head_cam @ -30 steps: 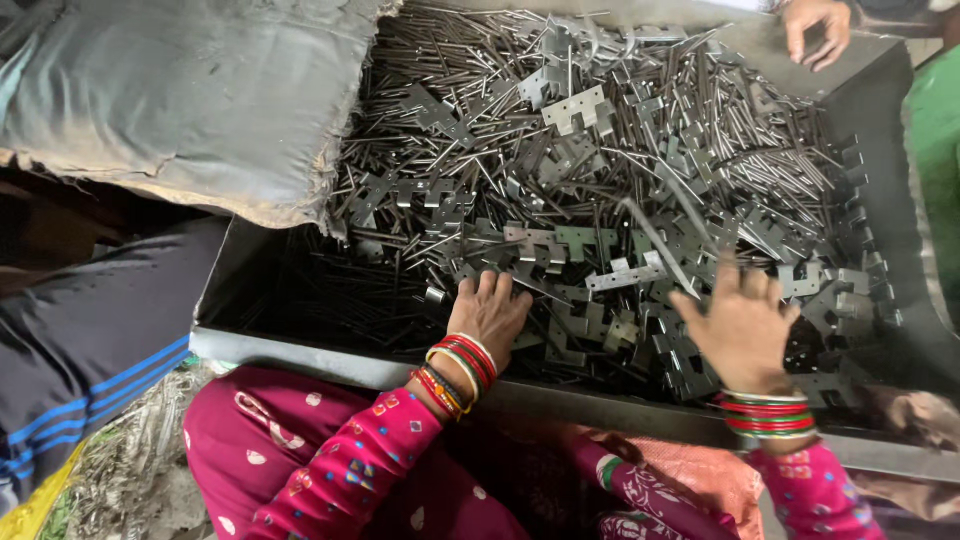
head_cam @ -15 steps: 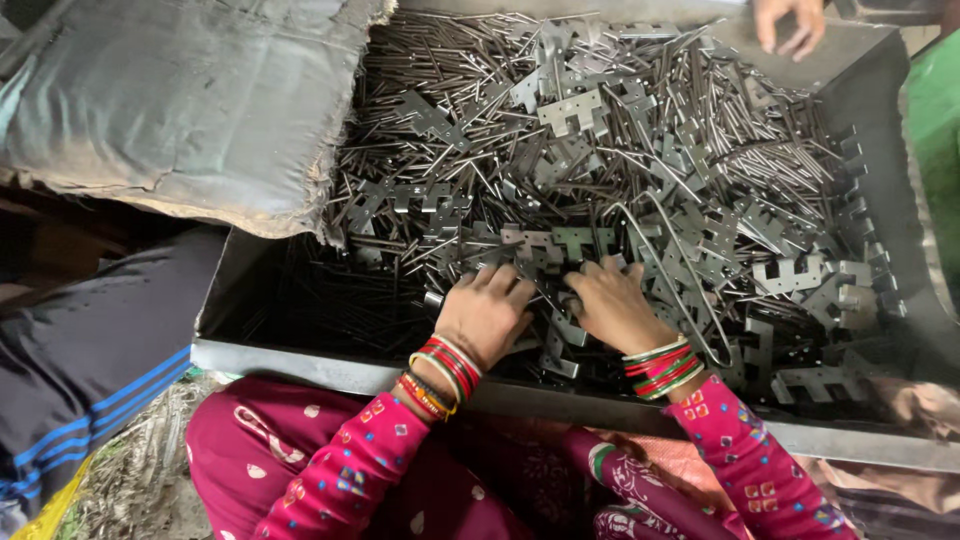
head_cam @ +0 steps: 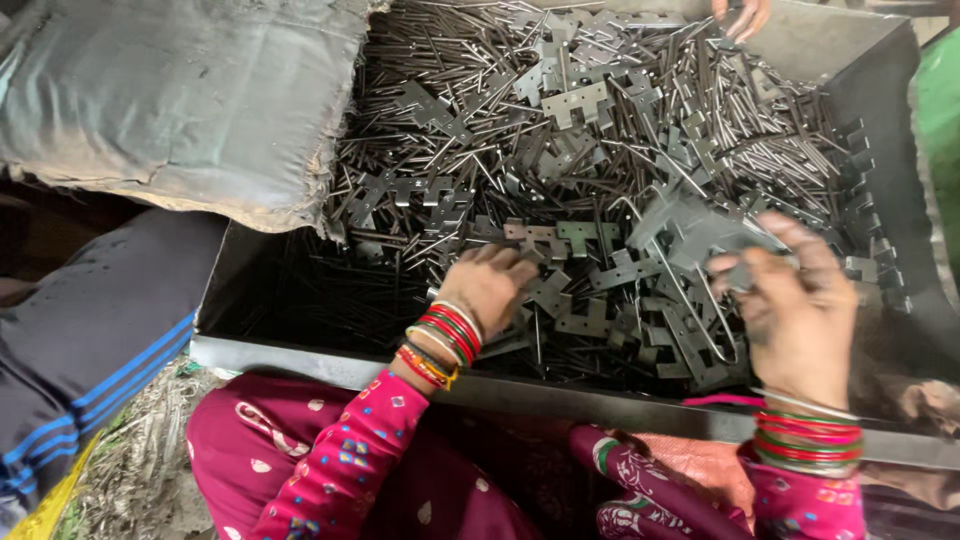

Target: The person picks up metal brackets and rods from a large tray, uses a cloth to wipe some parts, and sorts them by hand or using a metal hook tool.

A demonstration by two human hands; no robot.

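A large dark metal tray [head_cam: 300,352] holds a heap of thin metal rods and flat notched metal plates [head_cam: 560,110]. My left hand [head_cam: 490,285] reaches down into the near part of the heap, fingers curled among plates and rods; whether it grips one is hidden. My right hand [head_cam: 795,310] is raised above the right side of the tray and holds a grey metal plate [head_cam: 690,225] with bent wire rods hanging from it. Both wrists wear red, green and gold bangles over pink patterned sleeves.
A grey stuffed sack [head_cam: 180,100] lies over the tray's far left corner. Another person's hand [head_cam: 742,15] touches the heap at the top edge. A dark leg with blue stripes [head_cam: 90,340] is at left. A green surface [head_cam: 940,110] stands at right.
My right hand went from the right of the heap to its middle, then rose to the right holding a plate with wires. My left hand stayed in the near heap.
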